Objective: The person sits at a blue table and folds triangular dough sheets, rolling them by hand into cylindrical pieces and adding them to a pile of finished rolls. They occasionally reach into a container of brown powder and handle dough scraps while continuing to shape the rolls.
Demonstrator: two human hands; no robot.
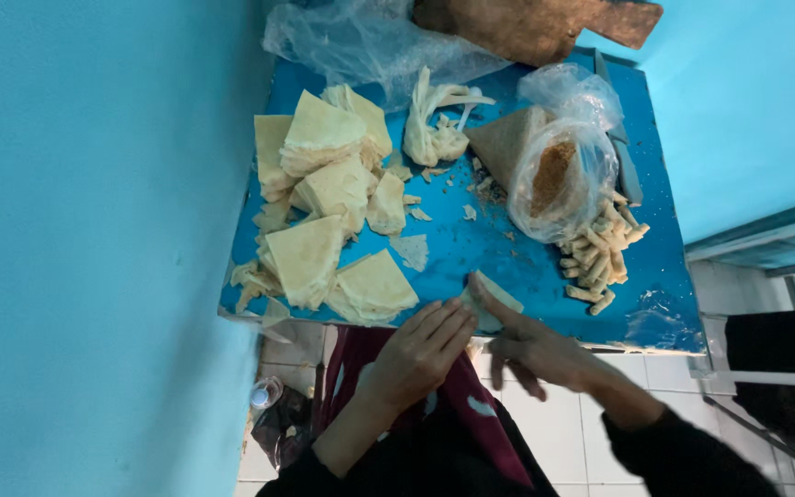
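A small pale pastry sheet [499, 300] lies at the near edge of the blue table [499, 253]. My left hand [420, 352] rests at that edge with its fingertips on the sheet's left side. My right hand [535, 348] presses its index finger on the sheet from the right, the other fingers curled under. Several stacks of folded triangular pastry sheets [328, 212] lie on the left half of the table. A pile of small rolled pieces [600, 253] sits at the right, beside a clear plastic bag of brown filling [558, 179].
A crumpled lump of pastry scraps [434, 124] and a loose plastic sheet [361, 41] lie at the far side. A wooden board [531, 23] sits beyond the table. Turquoise walls close both sides. A small bottle [261, 396] lies on the tiled floor.
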